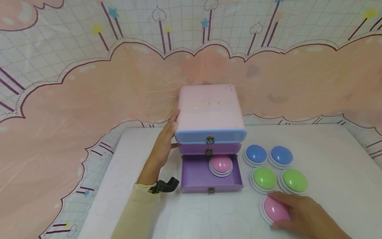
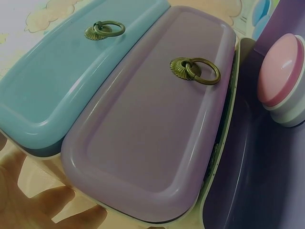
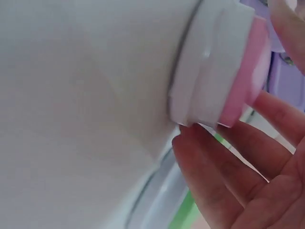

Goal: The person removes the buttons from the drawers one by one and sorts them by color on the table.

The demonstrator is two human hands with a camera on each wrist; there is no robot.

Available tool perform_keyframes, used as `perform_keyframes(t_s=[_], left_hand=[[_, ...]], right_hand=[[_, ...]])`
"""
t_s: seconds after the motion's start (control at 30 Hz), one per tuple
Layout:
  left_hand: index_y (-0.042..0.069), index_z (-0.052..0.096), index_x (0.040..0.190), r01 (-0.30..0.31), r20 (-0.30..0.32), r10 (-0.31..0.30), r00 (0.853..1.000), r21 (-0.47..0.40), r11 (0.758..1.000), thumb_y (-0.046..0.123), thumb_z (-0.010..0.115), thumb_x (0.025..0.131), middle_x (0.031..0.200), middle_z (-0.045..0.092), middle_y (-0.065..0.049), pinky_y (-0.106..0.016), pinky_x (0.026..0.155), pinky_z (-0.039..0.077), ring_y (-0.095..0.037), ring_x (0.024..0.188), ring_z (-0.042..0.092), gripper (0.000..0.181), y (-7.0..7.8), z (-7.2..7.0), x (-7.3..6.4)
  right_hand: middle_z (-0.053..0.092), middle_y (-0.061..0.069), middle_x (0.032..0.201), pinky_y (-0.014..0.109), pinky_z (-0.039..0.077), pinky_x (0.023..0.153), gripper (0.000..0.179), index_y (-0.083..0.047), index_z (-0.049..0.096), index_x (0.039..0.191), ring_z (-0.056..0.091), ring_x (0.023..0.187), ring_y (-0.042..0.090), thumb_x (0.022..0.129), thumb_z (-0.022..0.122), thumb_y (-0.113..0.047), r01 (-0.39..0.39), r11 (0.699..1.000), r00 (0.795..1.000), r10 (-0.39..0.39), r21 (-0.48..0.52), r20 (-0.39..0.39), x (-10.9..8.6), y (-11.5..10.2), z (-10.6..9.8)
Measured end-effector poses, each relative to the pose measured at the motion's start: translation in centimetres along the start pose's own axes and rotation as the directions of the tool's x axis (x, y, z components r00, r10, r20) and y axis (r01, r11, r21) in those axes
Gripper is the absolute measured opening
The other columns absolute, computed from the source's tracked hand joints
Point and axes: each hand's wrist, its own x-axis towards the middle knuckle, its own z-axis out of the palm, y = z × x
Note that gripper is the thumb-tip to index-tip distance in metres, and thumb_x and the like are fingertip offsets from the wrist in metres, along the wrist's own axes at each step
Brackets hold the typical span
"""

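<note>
A small drawer cabinet (image 1: 209, 106) has a pink top, a blue upper drawer, a purple middle drawer and a pulled-out purple bottom drawer (image 1: 194, 176). My left hand (image 1: 162, 149) rests along the cabinet's left side, its fingers extended. Inside the bottom drawer sits one pink buzzer button (image 1: 221, 164) with a white base. At the front right, my right hand (image 1: 308, 214) grips a second pink buzzer button (image 1: 276, 209) between thumb and fingers. The right wrist view has fingertips (image 3: 233, 131) at the rim of its white base.
Two blue buzzer buttons (image 1: 256, 154) stand right of the cabinet on the white table (image 1: 119, 199). Two green ones (image 1: 264, 178) sit in front of them, close to my right hand. A patterned cloth (image 1: 143, 83) hangs behind the table.
</note>
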Motion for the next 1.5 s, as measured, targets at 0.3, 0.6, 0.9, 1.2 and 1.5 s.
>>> perform_keyframes(t_s=[0.3, 0.6, 0.9, 1.2, 1.5], left_hand=[[0.056, 0.030, 0.154, 0.004, -0.006, -0.004, 1.000, -0.004, 1.000, 0.053, 0.032, 0.108, 0.167, 0.019, 0.023, -0.070, 0.103, 0.044, -0.026, 0.149, 0.032, 0.046, 0.1, -0.1, 0.0], [0.055, 0.030, 0.155, 0.005, -0.007, -0.005, 1.000, -0.008, 1.000, 0.053, 0.032, 0.108, 0.167, 0.019, 0.022, -0.071, 0.103, 0.043, -0.026, 0.150, 0.031, 0.047, 0.0, -0.2, 0.0], [0.053, 0.029, 0.156, 0.000, -0.001, 0.000, 1.000, -0.010, 1.000, 0.051, 0.032, 0.108, 0.169, 0.017, 0.018, -0.073, 0.102, 0.042, -0.031, 0.149, 0.032, 0.048, 0.1, 0.0, 0.0], [0.051, 0.028, 0.157, -0.004, 0.002, 0.004, 1.000, -0.006, 1.000, 0.050, 0.031, 0.108, 0.169, 0.018, 0.016, -0.074, 0.101, 0.042, -0.032, 0.149, 0.031, 0.049, -0.1, -0.1, 0.1], [0.053, 0.029, 0.156, 0.000, 0.000, 0.000, 1.000, -0.013, 1.000, 0.051, 0.032, 0.108, 0.168, 0.019, 0.019, -0.073, 0.102, 0.042, -0.028, 0.151, 0.029, 0.048, -0.2, -0.1, 0.1]], right_hand=[[0.074, -0.008, 0.120, 0.053, 0.058, 0.090, 0.064, -0.038, 0.068, 0.132, 0.067, 0.106, 0.019, 0.074, 0.082, -0.062, 0.194, 0.976, 0.956, -0.212, -0.103, -0.204, -0.1, -1.8, -2.7], [0.076, -0.005, 0.119, 0.045, 0.061, 0.085, 0.064, -0.029, 0.072, 0.128, 0.071, 0.106, 0.019, 0.079, 0.073, -0.070, 0.433, 0.889, 0.820, -0.457, -0.149, -0.345, 0.6, -6.0, -4.0], [0.074, -0.001, 0.125, 0.043, 0.060, 0.088, 0.060, -0.023, 0.070, 0.133, 0.071, 0.106, 0.020, 0.087, 0.071, -0.061, 0.546, 0.819, 0.748, -0.572, -0.179, -0.337, 2.5, -8.3, -4.7], [0.075, 0.004, 0.122, 0.048, 0.059, 0.090, 0.063, -0.018, 0.067, 0.136, 0.072, 0.107, 0.024, 0.091, 0.065, -0.063, 0.597, 0.781, 0.724, -0.624, -0.184, -0.296, 4.6, -10.0, -4.6], [0.077, -0.005, 0.097, 0.025, 0.038, 0.069, 0.053, -0.013, 0.071, 0.127, 0.053, 0.071, 0.004, 0.089, 0.076, -0.050, 0.681, 0.678, 0.600, -0.733, -0.276, -0.320, 6.7, -11.6, -3.8]])
